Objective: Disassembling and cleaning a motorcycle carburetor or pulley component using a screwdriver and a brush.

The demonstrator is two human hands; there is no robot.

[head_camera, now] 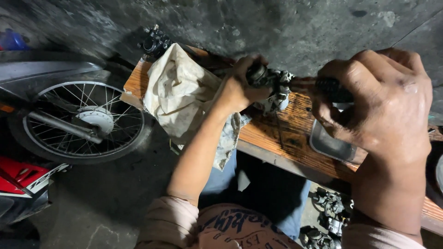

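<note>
Metal carburetor | gripped by left hand | right hand beside, holding black handle

Left hand grips a metal engine part over the wooden bench; right hand clutches a black-handled tool.

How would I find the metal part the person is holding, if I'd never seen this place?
Find the wooden bench beside the wheel. Just right of the crumpled cloth on it, the left hand grips a small metal part, and the right hand holds a black-handled tool to it. It is the only silvery, lumpy thing there.
</note>
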